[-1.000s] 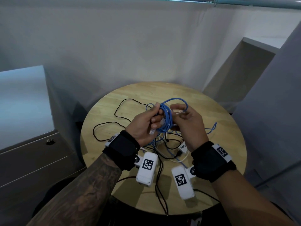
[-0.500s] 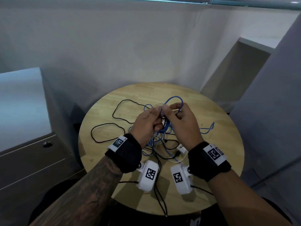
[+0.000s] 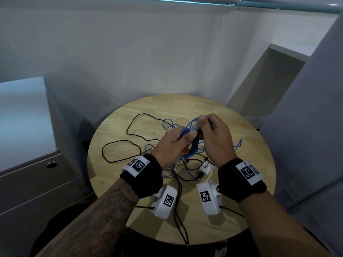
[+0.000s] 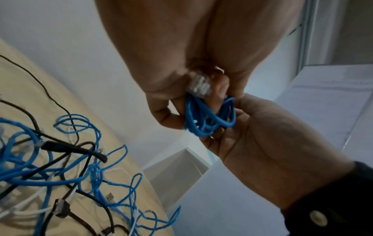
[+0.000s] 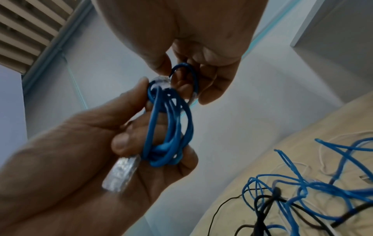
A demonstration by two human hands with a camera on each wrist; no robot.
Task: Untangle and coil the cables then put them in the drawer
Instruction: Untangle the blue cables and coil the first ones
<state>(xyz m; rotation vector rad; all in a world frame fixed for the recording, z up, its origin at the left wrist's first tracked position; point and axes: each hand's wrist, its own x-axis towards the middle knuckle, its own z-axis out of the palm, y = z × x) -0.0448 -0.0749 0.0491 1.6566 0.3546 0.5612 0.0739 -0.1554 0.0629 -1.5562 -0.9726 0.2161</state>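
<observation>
A coiled blue network cable [image 3: 191, 143] hangs above the round wooden table [image 3: 250, 145], held by both hands. My left hand [image 3: 174, 145] grips the bundle of loops [image 5: 167, 127], with one clear plug [image 5: 121, 174] lying against its palm. My right hand [image 3: 211, 134] pinches the top loop [image 5: 187, 75] and the other clear plug [image 4: 199, 84]. On the table below lies a tangle of blue cables [image 4: 60, 167], black cables [image 3: 130, 143] and a white cable [image 3: 178, 118]. The grey drawer cabinet [image 3: 37, 175] stands to the left with its drawers closed.
A small white labelled tag [image 3: 207, 166] lies among the cables on the table. Black leads [image 3: 181, 219] trail off the table's near edge. A grey wall [image 3: 130, 62] stands behind the table and a grey partition [image 3: 306, 127] rises on the right.
Both hands rose a little with the blue coil. My right hand shifted from the side of the coil to its top, where it now pinches the end loop and plug.
</observation>
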